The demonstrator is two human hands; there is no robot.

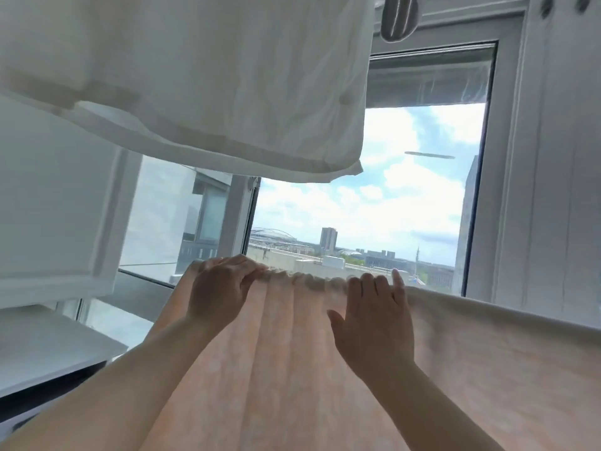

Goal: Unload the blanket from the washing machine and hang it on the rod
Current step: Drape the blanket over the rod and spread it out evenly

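A peach-coloured blanket [292, 369] hangs draped in front of me, bunched into folds along its top edge; the rod under it is hidden. My left hand [218, 288] lies on the top edge at the left, fingers curled over the gathered fabric. My right hand [374, 317] rests flat against the blanket near the top edge, fingers straight and pointing up. The blanket's right part stretches smoothly toward the right edge of the view.
A white sheet [195, 86] hangs overhead at the upper left. A striped grey item [398, 17] dangles at the top. Behind the blanket is a large window [374, 196] with a city view. A white cabinet [48, 206] and white appliance top [48, 346] stand left.
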